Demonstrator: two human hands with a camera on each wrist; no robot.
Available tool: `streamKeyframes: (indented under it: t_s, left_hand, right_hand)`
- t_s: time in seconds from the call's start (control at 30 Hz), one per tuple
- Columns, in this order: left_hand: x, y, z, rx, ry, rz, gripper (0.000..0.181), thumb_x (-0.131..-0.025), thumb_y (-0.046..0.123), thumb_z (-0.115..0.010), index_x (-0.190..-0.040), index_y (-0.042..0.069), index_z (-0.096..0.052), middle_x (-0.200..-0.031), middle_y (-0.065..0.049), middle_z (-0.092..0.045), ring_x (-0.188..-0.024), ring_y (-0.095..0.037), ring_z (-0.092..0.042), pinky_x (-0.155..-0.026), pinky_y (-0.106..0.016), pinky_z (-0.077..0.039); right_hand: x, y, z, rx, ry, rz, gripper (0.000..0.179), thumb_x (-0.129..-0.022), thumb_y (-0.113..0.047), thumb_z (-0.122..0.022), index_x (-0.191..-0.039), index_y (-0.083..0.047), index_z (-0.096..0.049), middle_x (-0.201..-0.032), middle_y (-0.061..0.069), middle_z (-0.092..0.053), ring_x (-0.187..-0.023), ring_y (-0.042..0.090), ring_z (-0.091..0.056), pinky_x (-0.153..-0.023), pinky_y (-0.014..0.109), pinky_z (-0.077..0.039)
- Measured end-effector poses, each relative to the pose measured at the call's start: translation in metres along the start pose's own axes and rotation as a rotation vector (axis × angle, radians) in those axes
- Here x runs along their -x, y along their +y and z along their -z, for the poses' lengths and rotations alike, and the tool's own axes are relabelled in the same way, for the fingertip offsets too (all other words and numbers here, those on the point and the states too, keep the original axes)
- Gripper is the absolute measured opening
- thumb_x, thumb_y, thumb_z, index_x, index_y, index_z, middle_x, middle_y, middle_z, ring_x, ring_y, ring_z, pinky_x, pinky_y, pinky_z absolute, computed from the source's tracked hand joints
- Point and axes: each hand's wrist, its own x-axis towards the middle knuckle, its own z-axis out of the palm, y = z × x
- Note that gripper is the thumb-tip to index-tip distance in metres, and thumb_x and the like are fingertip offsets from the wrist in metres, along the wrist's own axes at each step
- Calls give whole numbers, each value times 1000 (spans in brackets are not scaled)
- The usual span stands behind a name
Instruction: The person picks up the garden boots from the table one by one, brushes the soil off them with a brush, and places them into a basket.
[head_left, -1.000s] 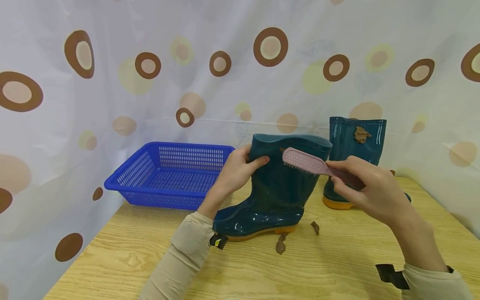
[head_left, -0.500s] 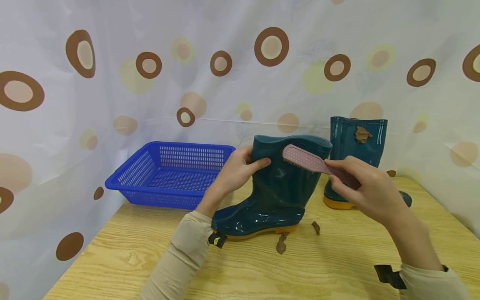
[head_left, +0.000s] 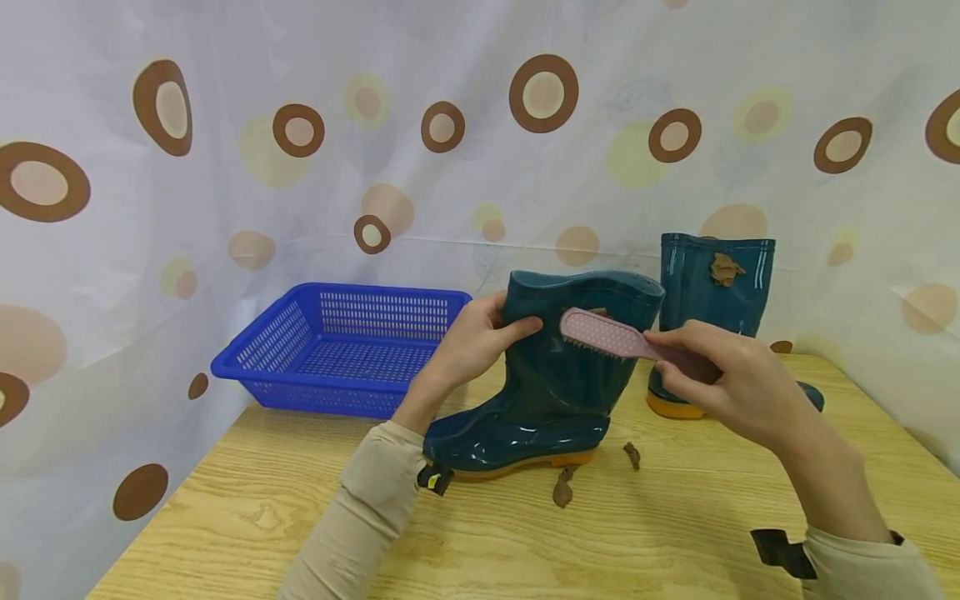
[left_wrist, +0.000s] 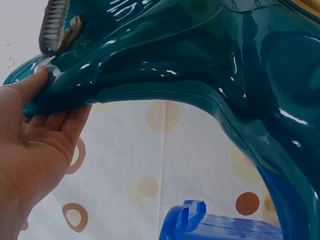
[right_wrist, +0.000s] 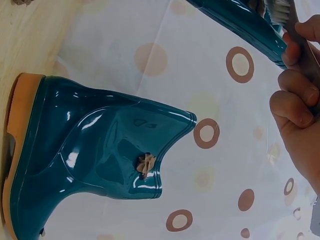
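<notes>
A dark teal rubber boot (head_left: 555, 400) with an orange sole stands on the table, toe to the left. My left hand (head_left: 472, 337) grips its shaft near the top, thumb on the near side and fingers behind, as the left wrist view also shows. In my right hand (head_left: 731, 375) is the handle of a pink brush (head_left: 603, 333), its bristles against the upper shaft. Brown mud (left_wrist: 72, 32) clings to the boot right beside the bristles in the left wrist view. The brush head covers most of that mud in the head view.
A second teal boot (head_left: 708, 287) stands behind on the right, with a brown clump (head_left: 724, 269) on its shaft. A blue plastic basket (head_left: 300, 392) sits at the back left. Brown bits (head_left: 562, 488) lie on the wooden table (head_left: 495, 542) in front of the held boot.
The brush head rose slightly along the shaft, then came down lower than before, uncovering a bit of mud above it. My left hand keeps its grip on the boot.
</notes>
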Motion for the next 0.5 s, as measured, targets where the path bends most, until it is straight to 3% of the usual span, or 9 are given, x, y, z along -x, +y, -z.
streamKeyframes:
  t_s: [0.23,0.37,0.5]
  left_hand:
    - [0,0,-1,10,-1,-3,31,-98,29,-63,-124,12,-63,-113,-6,-73,-100,-17,-72,-92,-36,-57]
    - [0,-1,-1,15,-3,-7,32,-98,29,-63,-126,12,-63,-115,-6,-72,-102,-18,-72,-94,-36,-57]
    - [0,-1,-1,16,0,-5,31,-99,28,-62,-126,12,-63,-115,-7,-72,-102,-18,-72,-94,-36,-57]
  right_hand:
    - [1,3,4,22,-15,46,43,-75,5,-76,-116,-8,-70,-93,-4,-68,-68,-3,-48,-58,9,-43]
    - [2,6,5,31,30,103,26,-93,-20,-68,-115,-6,-71,-89,-6,-66,-66,-4,-45,-55,8,-40]
    - [0,6,5,11,113,135,45,-100,-42,-53,-114,-3,-71,-85,-3,-64,-65,-4,-41,-52,8,-35]
